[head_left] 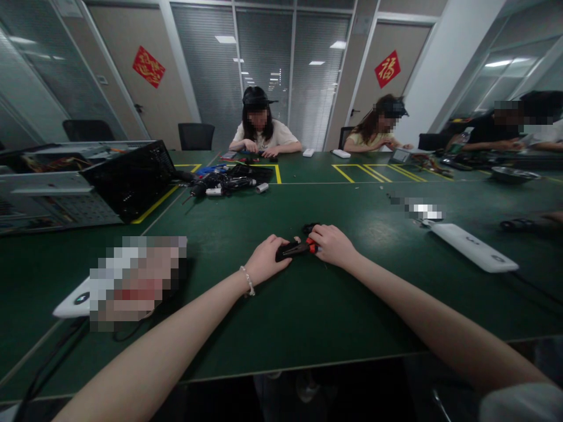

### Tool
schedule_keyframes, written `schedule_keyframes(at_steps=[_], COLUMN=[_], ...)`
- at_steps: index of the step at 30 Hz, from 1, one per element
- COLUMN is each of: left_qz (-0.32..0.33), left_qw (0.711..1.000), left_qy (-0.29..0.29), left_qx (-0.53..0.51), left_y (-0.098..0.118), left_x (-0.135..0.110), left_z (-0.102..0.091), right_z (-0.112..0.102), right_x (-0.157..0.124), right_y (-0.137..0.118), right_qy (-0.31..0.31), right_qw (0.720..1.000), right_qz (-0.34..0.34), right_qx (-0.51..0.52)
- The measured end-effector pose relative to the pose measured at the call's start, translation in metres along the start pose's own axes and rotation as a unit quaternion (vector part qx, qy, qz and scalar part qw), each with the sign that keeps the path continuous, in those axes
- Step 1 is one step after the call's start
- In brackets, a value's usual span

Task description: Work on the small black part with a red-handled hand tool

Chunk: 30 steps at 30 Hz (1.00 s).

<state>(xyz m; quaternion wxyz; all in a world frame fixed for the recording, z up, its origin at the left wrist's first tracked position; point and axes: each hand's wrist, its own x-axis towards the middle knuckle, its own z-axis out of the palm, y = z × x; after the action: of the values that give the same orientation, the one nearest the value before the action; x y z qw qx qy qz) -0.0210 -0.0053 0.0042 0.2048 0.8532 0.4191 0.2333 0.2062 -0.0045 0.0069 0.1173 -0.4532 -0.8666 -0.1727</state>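
My right hand [333, 243] is closed around the red handles of a pair of pliers [297, 250], whose dark jaws point left. The jaws lie against a small black part [281, 252] that my left hand [268, 258] grips between thumb and fingers; its exact kind is too small to make out. Whether the jaws bite on it I cannot tell. A black bit [310, 227], perhaps cable, shows just beyond my right fingers. Both hands are low over the green table [290, 328], close together.
An opened computer case [57, 193] stands at the left. A heap of black cables and parts [233, 180] lies ahead. White power banks [477, 247] with leads lie to either side. A metal bowl [514, 174] sits far right. Several people work across the table.
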Motion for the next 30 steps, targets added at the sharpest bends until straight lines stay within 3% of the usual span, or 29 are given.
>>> schedule_keyframes(at_steps=[30], left_qz=[0.008], left_qw=[1.000], left_qy=[-0.004], left_qx=[0.012], left_y=[0.0004], left_x=[0.0006], left_z=[-0.0004], right_z=[0.0006], right_x=[0.0000], right_y=[0.0016], right_qy=[-0.001], right_qw=[1.000], right_qz=[0.001], right_qx=[0.009])
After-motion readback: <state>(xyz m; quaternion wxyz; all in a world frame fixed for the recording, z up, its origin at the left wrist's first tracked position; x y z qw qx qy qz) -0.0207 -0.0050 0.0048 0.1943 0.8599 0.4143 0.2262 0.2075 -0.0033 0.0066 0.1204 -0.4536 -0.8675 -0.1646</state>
